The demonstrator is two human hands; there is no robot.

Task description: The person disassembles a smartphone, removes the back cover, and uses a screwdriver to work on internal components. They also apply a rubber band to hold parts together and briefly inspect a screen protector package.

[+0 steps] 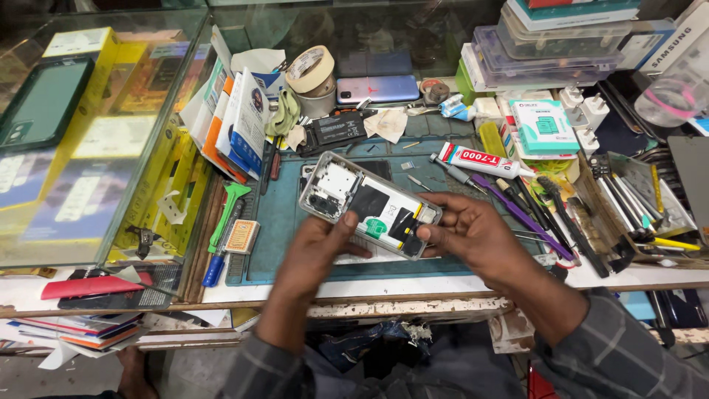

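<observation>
Both my hands hold an opened phone with its back cover off, tilted above a teal work mat. Its silver frame, camera cutouts at the upper left and dark inner parts show. My left hand grips the near long edge from below, thumb on the frame. My right hand pinches the lower right end of the phone with thumb and fingers.
A glue tube, tweezers, screwdrivers and brushes lie at the right. A tape roll, a purple phone and a black battery sit behind. A glass display case stands at the left. Plastic boxes are stacked at the back right.
</observation>
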